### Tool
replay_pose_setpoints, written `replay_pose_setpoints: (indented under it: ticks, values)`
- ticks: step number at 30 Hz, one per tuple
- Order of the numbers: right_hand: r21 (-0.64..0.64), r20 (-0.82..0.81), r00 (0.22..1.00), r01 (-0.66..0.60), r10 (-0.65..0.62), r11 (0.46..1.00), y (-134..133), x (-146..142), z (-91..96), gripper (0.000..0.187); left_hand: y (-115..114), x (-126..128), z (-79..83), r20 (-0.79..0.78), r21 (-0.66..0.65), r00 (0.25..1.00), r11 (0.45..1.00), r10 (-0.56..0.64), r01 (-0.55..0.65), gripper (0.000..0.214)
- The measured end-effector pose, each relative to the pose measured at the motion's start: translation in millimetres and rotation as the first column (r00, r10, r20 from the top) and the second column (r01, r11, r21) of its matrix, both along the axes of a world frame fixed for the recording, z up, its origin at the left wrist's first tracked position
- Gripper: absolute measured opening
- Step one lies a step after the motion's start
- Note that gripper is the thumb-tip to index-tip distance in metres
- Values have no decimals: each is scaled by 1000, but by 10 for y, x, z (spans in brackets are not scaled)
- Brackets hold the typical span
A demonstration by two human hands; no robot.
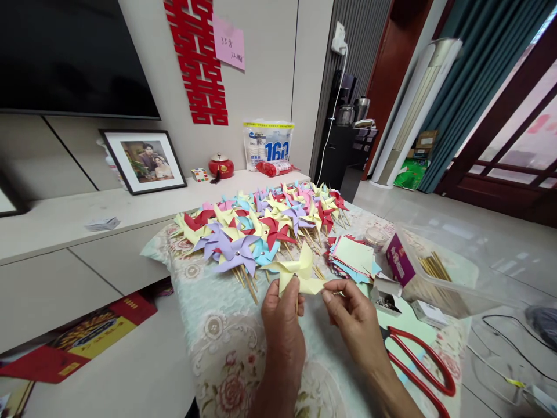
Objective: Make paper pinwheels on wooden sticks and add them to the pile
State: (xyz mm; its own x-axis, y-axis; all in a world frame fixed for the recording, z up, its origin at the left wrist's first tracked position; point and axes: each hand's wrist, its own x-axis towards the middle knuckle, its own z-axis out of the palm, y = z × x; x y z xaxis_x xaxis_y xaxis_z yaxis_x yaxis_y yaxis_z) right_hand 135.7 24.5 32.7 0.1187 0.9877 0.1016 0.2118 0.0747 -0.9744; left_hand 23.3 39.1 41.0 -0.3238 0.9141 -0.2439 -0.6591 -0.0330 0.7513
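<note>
Left hand (284, 316) pinching pale yellow paper pinwheel (304, 262), thin wooden stick (297, 305) mostly hidden, right hand (355, 313) pinching one vane's tip.

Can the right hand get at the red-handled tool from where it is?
Probably yes: the red-handled tool lies close by, handles uncovered. The right hand would first have to release the yellow pinwheel, which the left hand also grips.
</note>
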Motion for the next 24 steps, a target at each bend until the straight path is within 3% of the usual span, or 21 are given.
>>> replay_pose_setpoints:
  ticks: [4,8,10,14,24]
  values:
    - [-37,-19,1000,-22,21,999,17,20,10,29,19,-4,12,89,-15,996,1000,-3,4,24]
    - [-159,-3,958,-284,287,946,24,-13,-15,27,43,-3,-25,134,-30,991,1000,4,0,27]
    - [-182,37,932,-348,360,920,18,-52,-33,25,47,10,-42,147,-29,989,1000,-4,8,31]
    - [-138,111,936,-318,333,938,22,-118,-50,24,23,62,-24,231,10,970,997,-74,74,31]
    - [-160,-114,934,-353,338,922,63,-27,-30,37,-51,45,75,287,114,937,978,-201,175,31]
